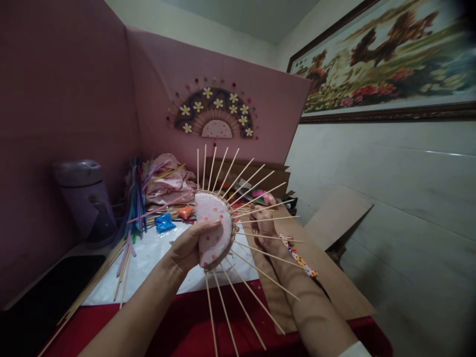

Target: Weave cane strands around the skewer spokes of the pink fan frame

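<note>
My left hand (186, 248) grips a half-round fan base (213, 230) covered in pink fabric with red spots, thumb flat across its face. Thin wooden sticks (256, 196) spread from its curved edge like rays. Along that edge runs a narrow braided band of brown cord (233, 218). Behind the sticks on the right, my right hand (264, 220) has its fingers curled together; sticks partly cover it, and what they hold, if anything, is hidden. A patterned band (297, 255) hangs at that wrist.
A finished-looking fan with white flowers (217, 106) hangs on the pink board. Left stand a purple flask (87, 201) and colourful pipe cleaners (136, 198). Blue (164, 223) and orange packets (185, 212) lie behind my left hand. Cardboard (323, 267) lies at right, spotted fabric (169, 178) behind.
</note>
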### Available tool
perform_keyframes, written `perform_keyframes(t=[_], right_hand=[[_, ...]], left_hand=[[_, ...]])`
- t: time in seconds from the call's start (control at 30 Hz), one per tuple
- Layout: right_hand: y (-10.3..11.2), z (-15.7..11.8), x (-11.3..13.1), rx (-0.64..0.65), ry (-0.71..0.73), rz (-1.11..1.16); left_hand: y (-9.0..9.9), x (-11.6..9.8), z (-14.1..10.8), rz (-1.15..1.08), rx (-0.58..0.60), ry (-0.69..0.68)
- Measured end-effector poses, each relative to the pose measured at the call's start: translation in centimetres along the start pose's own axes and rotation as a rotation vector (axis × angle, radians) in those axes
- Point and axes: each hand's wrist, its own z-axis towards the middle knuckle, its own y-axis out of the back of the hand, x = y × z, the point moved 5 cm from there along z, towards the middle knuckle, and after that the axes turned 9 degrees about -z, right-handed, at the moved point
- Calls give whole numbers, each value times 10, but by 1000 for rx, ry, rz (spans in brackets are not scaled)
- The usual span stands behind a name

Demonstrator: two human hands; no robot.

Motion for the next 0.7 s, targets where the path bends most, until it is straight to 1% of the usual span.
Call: perform_keyframes(t=[0.1, 0.13, 0.2, 0.33, 0.43, 0.57, 0.7], right_hand=[[-8, 46, -14, -3, -7, 118], [-8, 57, -18, -3, -8, 162], [-3, 69, -25, 4, -14, 259], [7, 70, -32, 73, -46, 440], [8, 67, -30, 139, -66, 552], [6, 68, -26, 167, -54, 594], [11, 72, -27, 122, -44, 555]], left_hand=[[4, -9, 1, 2, -39, -59], [4, -12, 1, 3, -41, -76], [6, -16, 3, -4, -53, -105], [10, -22, 5, -18, -111, -151], [14, -24, 6, -15, -143, -175], [16, -25, 8, -15, -149, -183], [16, -26, 8, 4, -145, -184]])
